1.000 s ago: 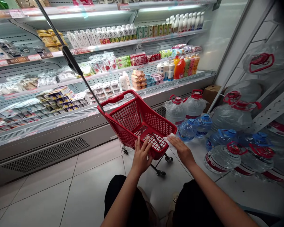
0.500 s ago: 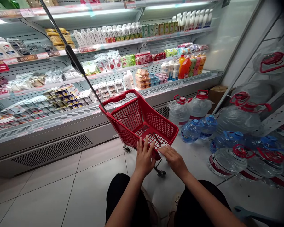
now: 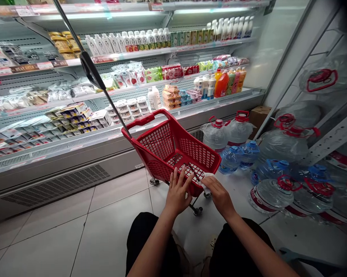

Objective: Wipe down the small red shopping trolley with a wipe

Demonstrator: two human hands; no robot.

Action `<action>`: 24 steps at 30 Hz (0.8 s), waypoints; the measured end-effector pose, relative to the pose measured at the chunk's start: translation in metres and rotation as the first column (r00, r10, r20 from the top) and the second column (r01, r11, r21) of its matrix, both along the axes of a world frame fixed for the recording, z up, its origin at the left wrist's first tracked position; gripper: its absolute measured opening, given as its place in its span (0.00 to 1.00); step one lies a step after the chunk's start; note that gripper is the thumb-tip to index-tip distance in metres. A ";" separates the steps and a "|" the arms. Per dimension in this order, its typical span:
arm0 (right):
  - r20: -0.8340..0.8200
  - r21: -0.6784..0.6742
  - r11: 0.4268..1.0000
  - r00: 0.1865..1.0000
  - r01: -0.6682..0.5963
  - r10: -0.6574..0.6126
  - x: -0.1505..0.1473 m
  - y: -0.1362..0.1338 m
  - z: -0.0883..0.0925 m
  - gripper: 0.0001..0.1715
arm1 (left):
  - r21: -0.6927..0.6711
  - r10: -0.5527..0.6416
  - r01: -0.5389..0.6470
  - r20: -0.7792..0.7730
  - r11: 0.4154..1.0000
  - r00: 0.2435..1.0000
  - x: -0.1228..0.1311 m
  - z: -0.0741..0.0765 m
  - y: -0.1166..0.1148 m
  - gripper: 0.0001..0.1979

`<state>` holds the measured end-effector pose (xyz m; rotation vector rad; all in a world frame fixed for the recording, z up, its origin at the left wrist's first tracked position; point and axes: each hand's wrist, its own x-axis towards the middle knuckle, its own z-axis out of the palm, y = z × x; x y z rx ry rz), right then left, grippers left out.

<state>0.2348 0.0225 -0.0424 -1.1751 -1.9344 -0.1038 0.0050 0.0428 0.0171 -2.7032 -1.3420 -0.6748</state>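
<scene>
A red plastic shopping cart (image 3: 187,148) with a lattice basket stands in front of my knees, its near rim toward me. With fingers spread, my left hand (image 3: 177,194) rests against that near rim. My right hand (image 3: 221,196) is closed around a crumpled white wipe (image 3: 206,181) at the basket's near right corner. Only part of the wipe shows past my fingers; whether it is paper or cloth I cannot tell. A long pole with a black grip (image 3: 92,71) rises from the cart's left side.
An open refrigerated display case (image 3: 89,154) runs along the back, stocked with bottles, cartons and tubs. Large water jugs (image 3: 271,196) and smaller blue-capped bottles (image 3: 231,159) stand on the floor to the right. Pale tiles (image 3: 109,227) cover the floor at left.
My right hand has shifted slightly right along the rim, and the white wipe now shows in it. My left hand stays nearly in place. The view has turned slightly right.
</scene>
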 end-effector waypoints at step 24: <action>0.027 0.015 0.995 0.995 0.096 -0.096 0.009 0.025 0.006 0.41 | 0.179 0.283 -0.267 -0.073 0.947 0.956 0.009 -0.026 0.001 0.32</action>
